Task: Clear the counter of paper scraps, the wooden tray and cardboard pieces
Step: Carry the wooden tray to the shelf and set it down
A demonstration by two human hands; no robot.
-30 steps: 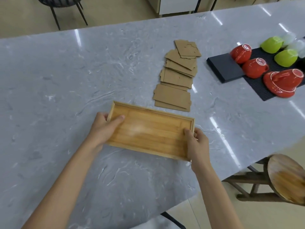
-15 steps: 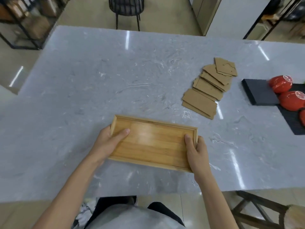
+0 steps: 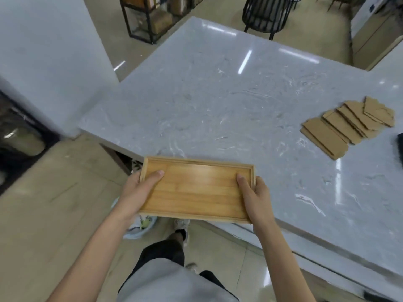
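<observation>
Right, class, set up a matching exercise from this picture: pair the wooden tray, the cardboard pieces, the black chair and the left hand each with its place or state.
Things:
1. wooden tray
2. cardboard pieces
3. black chair
4. left hand

Places or states:
A. fanned out on the counter, far right
B. gripping the tray's left end
C. standing on the floor beyond the counter's far edge
D. held empty over the counter's near corner

Pairs: 1-D, 2-A, 3-C, 4-B
</observation>
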